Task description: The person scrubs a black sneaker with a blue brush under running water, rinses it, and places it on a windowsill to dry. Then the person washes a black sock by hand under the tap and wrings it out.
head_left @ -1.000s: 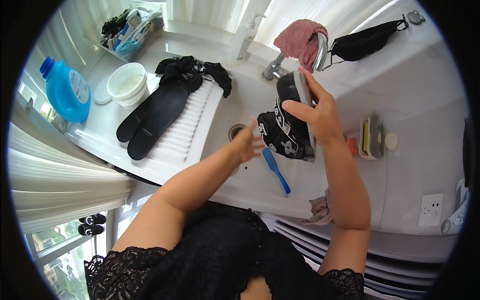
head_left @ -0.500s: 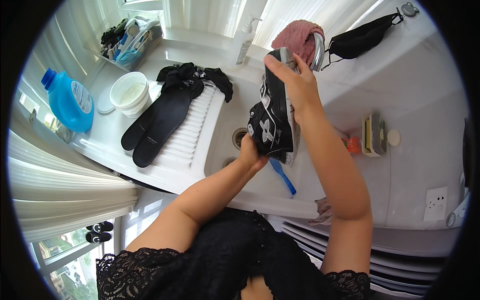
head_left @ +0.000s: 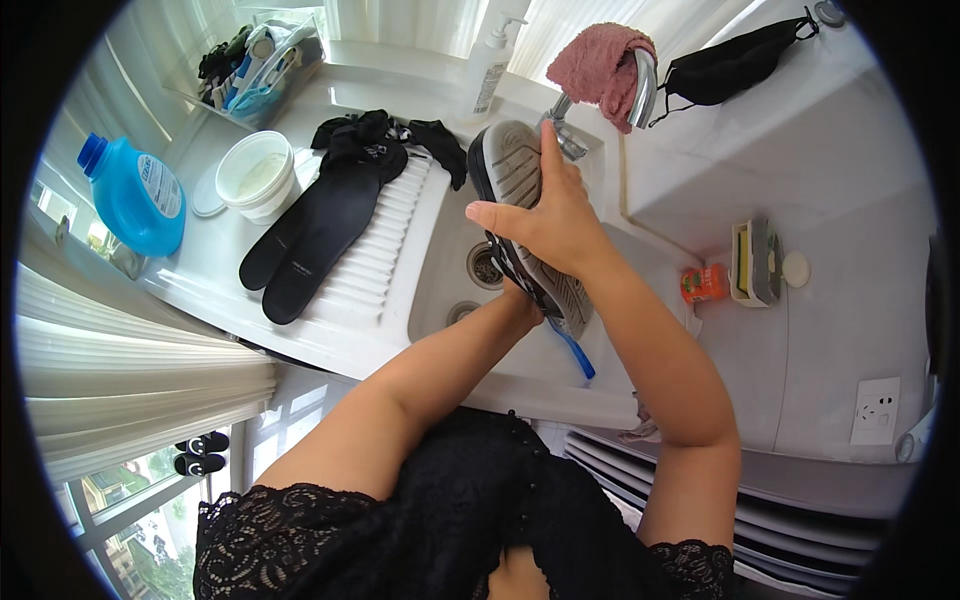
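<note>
Shoe [head_left: 557,288] slants lengthwise away leftward, sole [head_left: 513,168] up — right fingers [head_left: 551,162] splayed across it, left hand's [head_left: 519,304] grip unclear.

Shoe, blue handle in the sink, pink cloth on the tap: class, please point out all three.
Shoe [head_left: 515,170]: head view, on its grey sole.
Blue handle [head_left: 573,352]: head view, midway along its visible part.
Pink cloth [head_left: 598,70]: head view, on its draped middle.
</note>
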The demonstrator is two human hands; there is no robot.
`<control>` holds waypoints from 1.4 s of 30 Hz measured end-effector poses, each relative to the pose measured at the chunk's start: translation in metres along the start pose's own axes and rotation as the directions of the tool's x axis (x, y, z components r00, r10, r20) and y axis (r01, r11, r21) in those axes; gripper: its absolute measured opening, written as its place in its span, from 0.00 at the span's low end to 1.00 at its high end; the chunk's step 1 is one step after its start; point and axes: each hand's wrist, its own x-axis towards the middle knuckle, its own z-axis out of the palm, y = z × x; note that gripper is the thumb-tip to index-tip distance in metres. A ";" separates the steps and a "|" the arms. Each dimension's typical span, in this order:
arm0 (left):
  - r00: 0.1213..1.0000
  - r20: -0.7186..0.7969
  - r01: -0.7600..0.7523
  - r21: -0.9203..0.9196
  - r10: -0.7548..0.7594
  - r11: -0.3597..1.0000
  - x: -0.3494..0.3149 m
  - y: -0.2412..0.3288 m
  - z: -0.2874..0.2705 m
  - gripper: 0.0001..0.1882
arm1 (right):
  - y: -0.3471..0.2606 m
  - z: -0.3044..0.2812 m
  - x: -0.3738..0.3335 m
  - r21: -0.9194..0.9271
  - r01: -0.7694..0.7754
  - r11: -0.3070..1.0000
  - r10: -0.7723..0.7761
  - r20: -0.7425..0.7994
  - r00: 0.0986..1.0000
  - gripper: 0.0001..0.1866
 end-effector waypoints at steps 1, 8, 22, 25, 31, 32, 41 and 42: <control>1.000 0.011 0.022 0.012 -0.022 1.000 0.002 -0.002 0.000 0.26 | -0.001 -0.001 -0.001 0.000 -0.025 1.000 0.025 -0.022 0.999 0.65; 0.994 -0.071 0.098 0.287 -0.081 0.953 -0.013 0.020 -0.026 0.29 | 0.010 -0.026 -0.003 0.310 0.069 0.948 -0.050 -0.066 0.997 0.58; 0.949 0.310 -0.027 -0.087 0.053 0.996 -0.160 0.108 0.031 0.27 | 0.037 -0.039 0.005 0.962 -0.154 0.224 -0.263 0.212 0.941 0.31; 0.920 0.315 -0.195 -0.150 0.234 0.969 -0.189 0.103 0.059 0.26 | 0.026 -0.038 0.008 0.957 -0.165 0.240 -0.209 0.217 0.954 0.30; 0.849 0.154 -0.485 -0.153 0.506 0.861 -0.219 0.076 0.077 0.31 | 0.014 -0.007 -0.067 0.736 0.084 0.672 -0.094 -0.028 0.995 0.41; 0.838 0.116 -0.510 -0.179 0.533 0.841 -0.229 0.073 0.076 0.30 | 0.017 0.009 -0.086 0.665 0.198 0.720 -0.143 -0.136 0.980 0.45; 0.707 -0.195 -0.705 -0.264 0.679 0.658 -0.380 0.060 0.031 0.24 | -0.074 0.125 -0.186 0.416 0.267 0.869 -0.412 0.312 0.856 0.58; 0.698 -0.197 -0.715 -0.253 0.688 0.652 -0.402 0.058 0.022 0.24 | -0.087 0.138 -0.195 0.368 0.305 0.878 -0.425 0.310 0.850 0.58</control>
